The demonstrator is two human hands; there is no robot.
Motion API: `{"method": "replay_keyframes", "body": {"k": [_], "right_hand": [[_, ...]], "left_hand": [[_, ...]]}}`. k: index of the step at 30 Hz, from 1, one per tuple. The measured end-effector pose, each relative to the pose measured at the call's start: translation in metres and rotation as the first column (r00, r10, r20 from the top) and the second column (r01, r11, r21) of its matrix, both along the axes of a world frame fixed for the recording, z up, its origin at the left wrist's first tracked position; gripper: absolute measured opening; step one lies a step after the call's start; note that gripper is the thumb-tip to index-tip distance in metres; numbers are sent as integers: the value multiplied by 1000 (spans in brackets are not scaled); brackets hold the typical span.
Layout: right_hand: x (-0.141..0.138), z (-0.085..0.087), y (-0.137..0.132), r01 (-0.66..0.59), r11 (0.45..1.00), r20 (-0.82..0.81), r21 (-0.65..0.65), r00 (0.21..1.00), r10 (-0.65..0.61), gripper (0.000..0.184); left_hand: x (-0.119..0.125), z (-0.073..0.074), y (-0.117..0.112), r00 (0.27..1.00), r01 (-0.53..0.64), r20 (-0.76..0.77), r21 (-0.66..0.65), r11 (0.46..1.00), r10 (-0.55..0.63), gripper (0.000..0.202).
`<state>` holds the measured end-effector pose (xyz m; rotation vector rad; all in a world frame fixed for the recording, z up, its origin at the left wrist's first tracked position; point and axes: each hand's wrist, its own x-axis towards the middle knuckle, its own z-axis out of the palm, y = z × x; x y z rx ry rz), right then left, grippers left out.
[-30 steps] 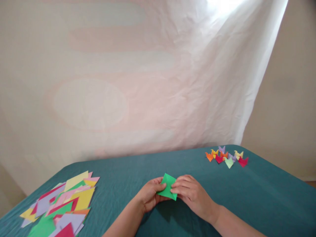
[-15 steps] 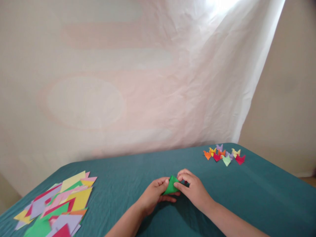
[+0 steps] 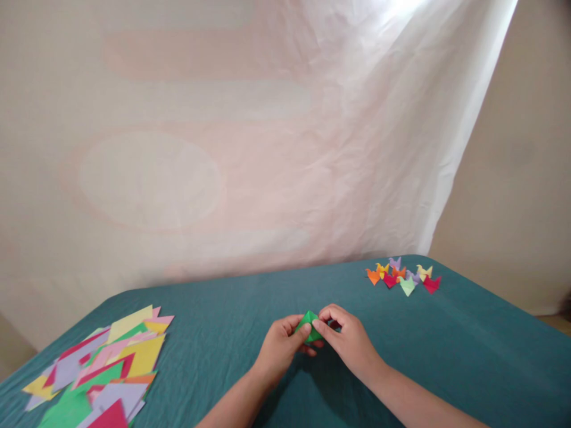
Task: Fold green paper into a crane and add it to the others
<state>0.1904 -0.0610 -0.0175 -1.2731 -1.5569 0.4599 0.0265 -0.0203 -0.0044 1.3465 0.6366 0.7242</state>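
A small piece of folded green paper (image 3: 309, 320) is held between both hands, above the front middle of the table. My left hand (image 3: 282, 343) grips it from the left, thumb on its face and fingers behind it. From the right, my right hand (image 3: 342, 333) pinches its edge between thumb and curled fingers. The paper has a pointed top and a crease down its face; the thumbs cover part of it.
A loose heap of coloured paper sheets (image 3: 143, 356) lies at the left of the green-clothed table (image 3: 214, 333). Several small folded paper birds (image 3: 407, 286) stand at the back right. Behind the table hangs a pale cloth (image 3: 267, 178).
The green paper has been turned more upright and squared towards me. My left thumb has shifted across its face, closer to the right thumb. The view has tilted slightly.
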Motion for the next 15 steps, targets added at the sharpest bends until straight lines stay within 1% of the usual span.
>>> {"method": "replay_keyframes", "body": {"k": [7,15], "right_hand": [[-1,0,1,38,999,-12,4,999,-38,18],[-3,2,-1,58,998,-26,2,998,-58,20]], "left_hand": [[0,1,0,1000,10,2,10,1000,-10,49],[1,3,-2,999,32,23,58,998,-33,46]]}}
